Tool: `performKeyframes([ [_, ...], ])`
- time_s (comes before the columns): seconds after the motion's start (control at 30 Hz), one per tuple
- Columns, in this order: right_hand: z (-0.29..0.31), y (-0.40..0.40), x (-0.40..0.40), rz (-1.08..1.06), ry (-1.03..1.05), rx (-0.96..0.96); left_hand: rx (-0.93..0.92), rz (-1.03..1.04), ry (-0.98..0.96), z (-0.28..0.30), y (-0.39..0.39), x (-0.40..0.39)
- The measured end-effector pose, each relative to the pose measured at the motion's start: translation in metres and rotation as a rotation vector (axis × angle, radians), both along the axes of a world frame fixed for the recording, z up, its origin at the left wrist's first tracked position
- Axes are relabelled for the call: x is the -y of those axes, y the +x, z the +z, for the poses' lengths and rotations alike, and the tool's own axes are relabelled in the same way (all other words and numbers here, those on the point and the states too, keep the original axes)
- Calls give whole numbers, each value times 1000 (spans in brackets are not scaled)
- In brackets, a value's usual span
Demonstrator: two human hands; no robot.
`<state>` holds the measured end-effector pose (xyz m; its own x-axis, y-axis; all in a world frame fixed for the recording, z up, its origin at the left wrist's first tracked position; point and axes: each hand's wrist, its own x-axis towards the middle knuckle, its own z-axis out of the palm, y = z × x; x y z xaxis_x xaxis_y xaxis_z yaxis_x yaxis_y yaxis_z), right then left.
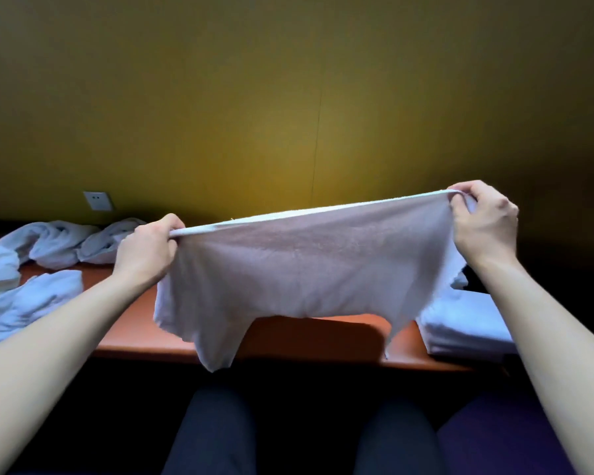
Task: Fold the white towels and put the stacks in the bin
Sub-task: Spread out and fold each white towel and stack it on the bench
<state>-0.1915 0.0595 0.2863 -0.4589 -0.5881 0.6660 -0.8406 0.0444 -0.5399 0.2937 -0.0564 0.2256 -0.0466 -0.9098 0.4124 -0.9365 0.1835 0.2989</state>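
A white towel (299, 272) hangs stretched in the air above the table, its top edge pulled taut between my two hands. My left hand (148, 250) pinches the towel's upper left corner. My right hand (484, 221) pinches the upper right corner, held a little higher. The towel's lower edge dangles loose over the table's front edge. A stack of folded white towels (467, 323) lies on the table at the right, partly hidden behind the held towel. No bin is in view.
Several crumpled white towels (42, 255) lie in a heap on the left of the orange-brown table (134, 323). A yellow wall with a white socket (97, 201) rises behind. My legs in dark trousers (216, 433) are below the table edge.
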Motion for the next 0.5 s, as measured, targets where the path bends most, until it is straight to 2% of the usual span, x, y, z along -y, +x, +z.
performKeyframes([
  [0.13, -10, -5, -19, 41, 46, -82, 38, 100, -118, -8, 28, -4],
  [0.27, 4, -4, -15, -10, -44, -121, 59, 84, -267, 13, 40, 5],
  [0.4, 14, -10, 0, -147, -17, -80, -83, -47, -149, 40, 47, 26],
  [0.5, -4, -11, 26, -146, 143, -119, 16, -133, -44, 35, 49, 52],
])
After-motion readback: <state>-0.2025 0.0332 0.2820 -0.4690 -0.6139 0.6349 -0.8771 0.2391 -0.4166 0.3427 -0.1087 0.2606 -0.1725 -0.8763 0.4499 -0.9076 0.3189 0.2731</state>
